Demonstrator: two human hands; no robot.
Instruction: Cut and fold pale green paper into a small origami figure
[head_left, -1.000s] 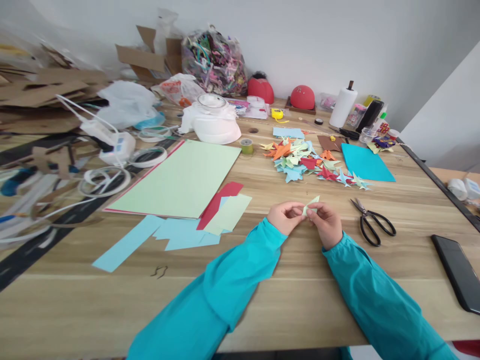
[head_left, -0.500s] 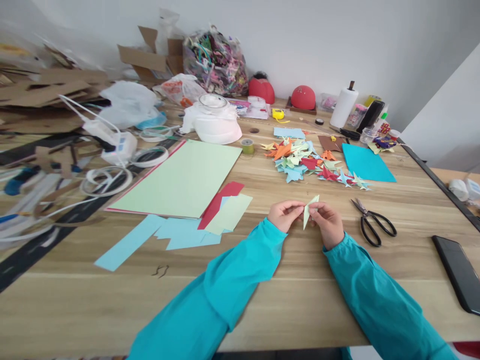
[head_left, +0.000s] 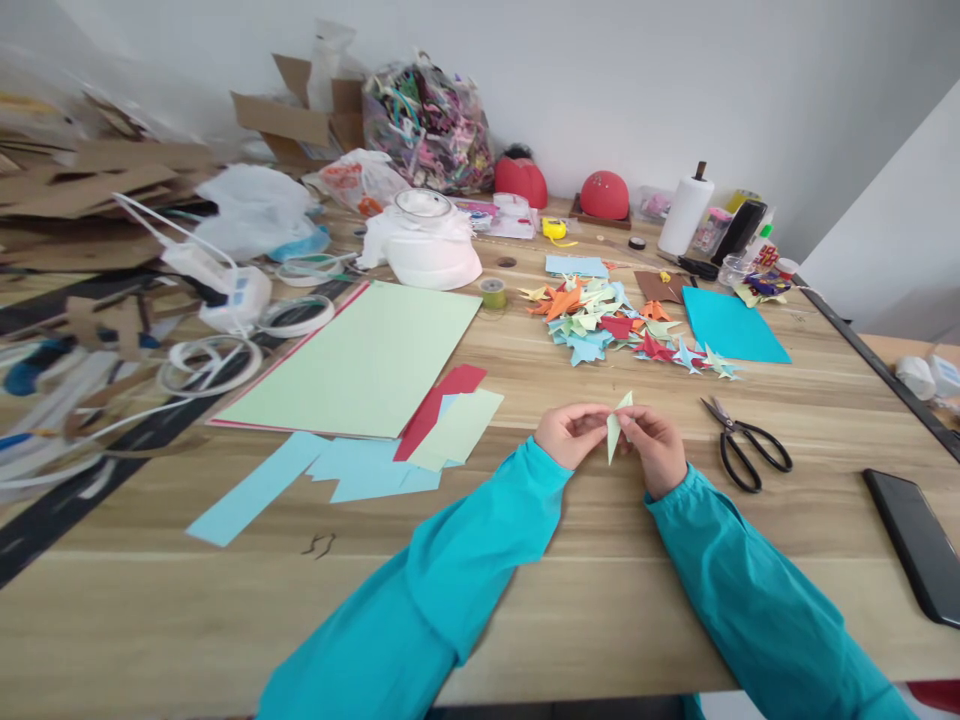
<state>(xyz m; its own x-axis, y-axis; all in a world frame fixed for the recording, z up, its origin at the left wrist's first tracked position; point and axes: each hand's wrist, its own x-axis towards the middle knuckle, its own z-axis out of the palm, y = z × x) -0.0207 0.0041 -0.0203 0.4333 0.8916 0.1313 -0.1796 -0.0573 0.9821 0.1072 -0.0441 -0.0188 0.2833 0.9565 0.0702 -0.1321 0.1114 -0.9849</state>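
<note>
A small pale green folded paper (head_left: pixel 613 432), narrow and pointed at both ends, is pinched between my two hands above the wooden table. My left hand (head_left: pixel 571 432) grips its left side with thumb and fingers closed. On the other side my right hand (head_left: pixel 657 446) holds it between thumb and fingertips. Beyond the hands lies a heap of folded paper cranes (head_left: pixel 600 322) in orange, red, blue and green. Black-handled scissors (head_left: pixel 739 440) rest to the right of my right hand. Cut paper strips (head_left: pixel 459 430) in green, red and blue lie left of my left hand.
Large pale green sheets (head_left: pixel 360 360) lie at left, beside a tangle of white cable (head_left: pixel 210 362). A spool of thread (head_left: pixel 493 293) stands behind. A teal sheet (head_left: pixel 735 325) is at back right, a black phone (head_left: pixel 911 545) at the right edge.
The folded green paper has turned slightly between my fingers, its lower tip now a little lower. Both hands stay almost in place.
</note>
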